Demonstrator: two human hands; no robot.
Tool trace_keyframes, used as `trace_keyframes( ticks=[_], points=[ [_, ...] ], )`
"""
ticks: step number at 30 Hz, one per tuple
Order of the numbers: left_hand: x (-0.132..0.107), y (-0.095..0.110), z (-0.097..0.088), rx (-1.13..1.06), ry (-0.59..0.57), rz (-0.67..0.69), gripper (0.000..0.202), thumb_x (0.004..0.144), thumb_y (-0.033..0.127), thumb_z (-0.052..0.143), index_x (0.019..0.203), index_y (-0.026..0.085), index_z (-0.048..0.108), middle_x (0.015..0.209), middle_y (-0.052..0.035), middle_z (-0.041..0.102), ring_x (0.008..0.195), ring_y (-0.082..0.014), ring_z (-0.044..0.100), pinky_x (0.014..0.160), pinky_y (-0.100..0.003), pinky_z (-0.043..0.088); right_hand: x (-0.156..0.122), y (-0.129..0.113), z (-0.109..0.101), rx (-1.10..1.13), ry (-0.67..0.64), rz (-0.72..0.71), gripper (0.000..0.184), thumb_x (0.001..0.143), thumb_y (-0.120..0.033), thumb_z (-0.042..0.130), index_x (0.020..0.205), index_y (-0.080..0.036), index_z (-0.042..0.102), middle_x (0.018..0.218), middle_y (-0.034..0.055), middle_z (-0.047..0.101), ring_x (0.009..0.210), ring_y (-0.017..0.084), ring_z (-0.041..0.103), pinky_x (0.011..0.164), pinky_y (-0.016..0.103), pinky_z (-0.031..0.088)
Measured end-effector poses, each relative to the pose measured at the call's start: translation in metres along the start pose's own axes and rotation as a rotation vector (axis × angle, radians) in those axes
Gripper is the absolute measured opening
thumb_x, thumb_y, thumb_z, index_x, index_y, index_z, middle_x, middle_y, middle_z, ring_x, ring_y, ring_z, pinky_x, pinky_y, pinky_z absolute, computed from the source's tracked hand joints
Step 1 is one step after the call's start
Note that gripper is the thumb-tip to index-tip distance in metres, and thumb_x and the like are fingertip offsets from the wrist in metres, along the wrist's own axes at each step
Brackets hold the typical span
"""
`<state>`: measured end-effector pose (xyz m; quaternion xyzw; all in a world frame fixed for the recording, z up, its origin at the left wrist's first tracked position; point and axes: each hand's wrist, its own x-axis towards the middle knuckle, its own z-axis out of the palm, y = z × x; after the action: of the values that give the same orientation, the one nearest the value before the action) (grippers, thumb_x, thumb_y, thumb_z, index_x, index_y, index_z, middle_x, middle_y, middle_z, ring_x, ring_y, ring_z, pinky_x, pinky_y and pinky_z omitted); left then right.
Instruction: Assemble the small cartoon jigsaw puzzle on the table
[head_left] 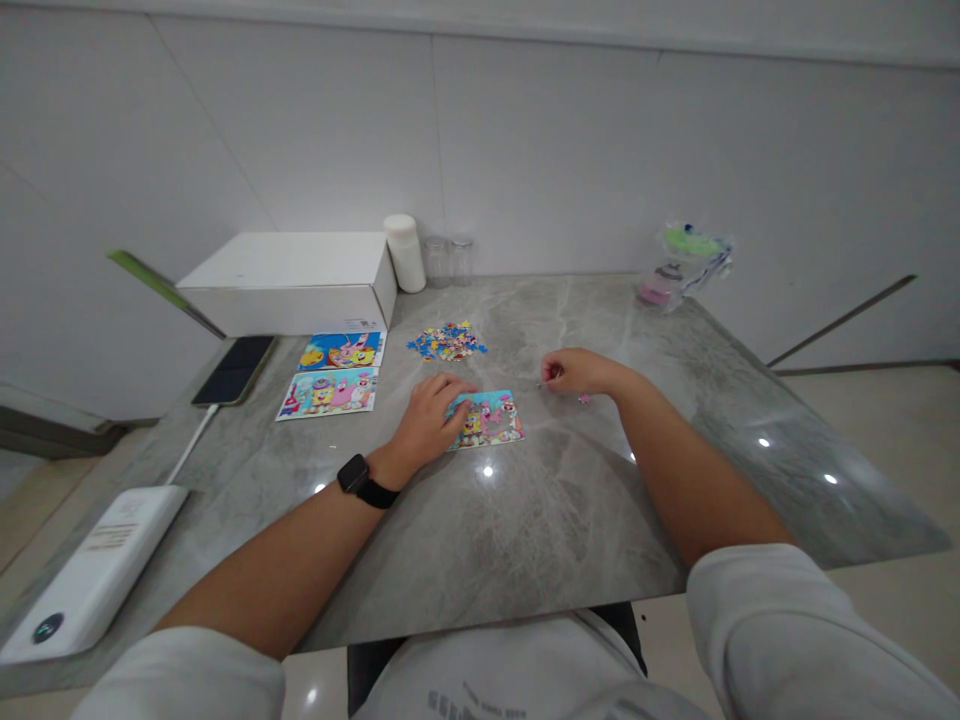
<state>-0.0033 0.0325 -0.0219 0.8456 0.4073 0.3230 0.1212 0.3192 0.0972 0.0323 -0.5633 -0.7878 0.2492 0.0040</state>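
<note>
My left hand, with a black watch on the wrist, rests flat with fingers spread on the left part of a small cartoon jigsaw board lying on the grey marble table. To the right of the board, my right hand lies on the table with its fingers curled in; whatever it pinches is too small to name. A tiny pink piece lies just beside that wrist. Farther back sits a heap of loose puzzle pieces.
Two more cartoon puzzle cards lie at the left, beside a phone cabled to a white power bank. A white box, a white bottle, two glasses and a plastic bag stand along the back.
</note>
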Motion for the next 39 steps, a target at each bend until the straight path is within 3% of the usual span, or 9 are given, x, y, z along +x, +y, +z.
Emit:
trace_keyframes(
  ticks=[8,15,19,24,34,39],
  points=[
    [0.0,0.003,-0.003,0.011,0.075,0.028,0.024,0.104,0.03,0.056,0.122,0.024,0.071,0.119,-0.0081,0.069,0.114,-0.026,0.063,0.103,-0.046,0.047,0.002,-0.045,0.03,0.668,0.029,-0.287,0.027,0.074,-0.042,0.078,0.086,-0.02,0.068,0.076,-0.0013,0.065,0.07,0.015,0.057,0.068,0.029,0.046],
    [0.001,0.004,-0.008,-0.202,0.262,0.005,0.032,0.09,0.008,0.05,0.111,0.022,0.069,0.109,-0.0061,0.068,0.106,-0.0221,0.064,0.097,-0.041,0.052,-0.001,-0.078,0.061,0.87,0.067,-0.288,0.027,0.077,-0.042,0.08,0.089,-0.02,0.069,0.078,-0.0013,0.066,0.071,0.015,0.059,0.068,0.028,0.045],
    [0.001,0.007,-0.012,-0.244,0.302,0.022,0.022,0.093,0.014,0.056,0.11,0.022,0.068,0.105,-0.0054,0.067,0.1,-0.0212,0.063,0.093,-0.04,0.053,-0.004,-0.087,0.069,0.948,0.125,-0.269,0.03,0.076,-0.042,0.08,0.09,-0.019,0.068,0.077,-0.0023,0.066,0.069,0.014,0.058,0.065,0.027,0.045],
    [-0.001,0.015,-0.011,-0.175,0.213,0.062,0.02,0.093,0.032,0.07,0.111,0.023,0.067,0.108,-0.0069,0.069,0.105,-0.0242,0.064,0.097,-0.044,0.052,-0.006,-0.094,0.071,1.008,0.171,-0.234,0.03,0.074,-0.041,0.082,0.09,-0.02,0.067,0.078,-0.0022,0.066,0.068,0.013,0.057,0.062,0.026,0.044],
    [-0.001,0.008,-0.004,-0.138,0.187,0.053,0.019,0.093,0.027,0.071,0.111,0.024,0.07,0.114,-0.0077,0.068,0.111,-0.025,0.065,0.1,-0.046,0.051,-0.004,-0.091,0.076,0.976,0.186,-0.264,0.026,0.079,-0.039,0.077,0.094,-0.02,0.067,0.08,-0.0012,0.068,0.071,0.015,0.061,0.067,0.028,0.049],
    [0.0,0.006,-0.005,-0.158,0.197,0.048,0.018,0.092,0.025,0.071,0.111,0.024,0.07,0.111,-0.0068,0.068,0.108,-0.0245,0.065,0.099,-0.045,0.052,-0.006,-0.088,0.075,0.673,0.443,-0.349,0.019,0.085,-0.024,0.063,0.103,-0.021,0.068,0.096,0.0033,0.072,0.08,0.016,0.064,0.071,0.029,0.05]
  ],
)
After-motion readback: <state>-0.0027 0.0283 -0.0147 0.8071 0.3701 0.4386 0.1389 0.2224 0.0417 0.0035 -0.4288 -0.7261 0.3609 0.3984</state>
